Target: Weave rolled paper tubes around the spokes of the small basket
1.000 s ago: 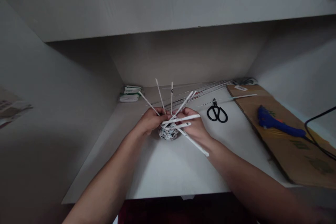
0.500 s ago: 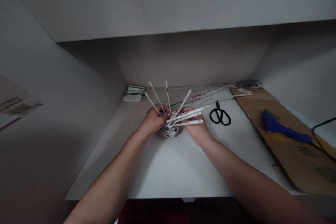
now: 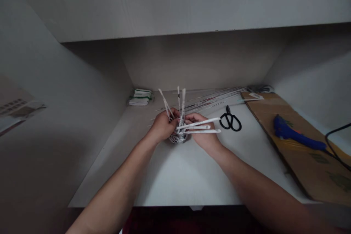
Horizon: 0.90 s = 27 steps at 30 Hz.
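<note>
A small woven paper basket [image 3: 178, 138] stands on the white desk, with several rolled paper tubes [image 3: 183, 102] sticking up from it and others pointing right. My left hand [image 3: 163, 124] is closed on the basket's left rim, thumb on the inner side near the tube bases. On the other side, my right hand [image 3: 202, 131] is closed at the right rim, its fingers pinched near the tubes and partly hidden beneath those that lean over it.
Black scissors [image 3: 230, 120] lie right of my hands. Long thin paper tubes [image 3: 216, 97] spread along the back. At the right, a blue glue gun [image 3: 298, 137] with a cord rests on cardboard [image 3: 290, 161]. A white-and-green packet [image 3: 140, 97] sits back left.
The basket's upright tubes have shifted; the one that leaned right now stands nearly vertical, and the left ones are closer together. My right fingers have moved slightly toward the middle.
</note>
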Each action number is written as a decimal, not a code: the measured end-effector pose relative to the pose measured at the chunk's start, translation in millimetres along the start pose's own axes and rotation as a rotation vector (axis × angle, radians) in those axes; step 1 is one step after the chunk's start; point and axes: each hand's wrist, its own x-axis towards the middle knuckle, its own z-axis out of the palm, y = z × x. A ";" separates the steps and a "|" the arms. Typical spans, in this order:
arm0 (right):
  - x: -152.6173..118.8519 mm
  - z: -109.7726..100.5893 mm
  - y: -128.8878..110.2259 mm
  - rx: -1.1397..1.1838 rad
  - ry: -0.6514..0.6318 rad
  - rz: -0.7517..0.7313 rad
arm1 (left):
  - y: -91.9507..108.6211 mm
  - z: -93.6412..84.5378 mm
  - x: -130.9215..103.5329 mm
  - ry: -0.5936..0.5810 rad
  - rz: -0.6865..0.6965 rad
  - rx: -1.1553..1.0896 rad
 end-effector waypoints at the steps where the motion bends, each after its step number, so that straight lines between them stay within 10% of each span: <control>1: -0.3 0.6 0.6 -0.010 0.005 -0.004 | 0.9 0.9 -0.4 -0.014 -0.009 -0.032; 12: -0.5 -3.8 -0.2 -0.218 0.076 -0.063 | 3.3 -1.5 -0.2 -0.003 0.026 -0.041; 27: 3.2 0.6 -9.3 0.506 0.010 0.531 | 2.7 -10.8 0.5 -0.096 0.070 0.033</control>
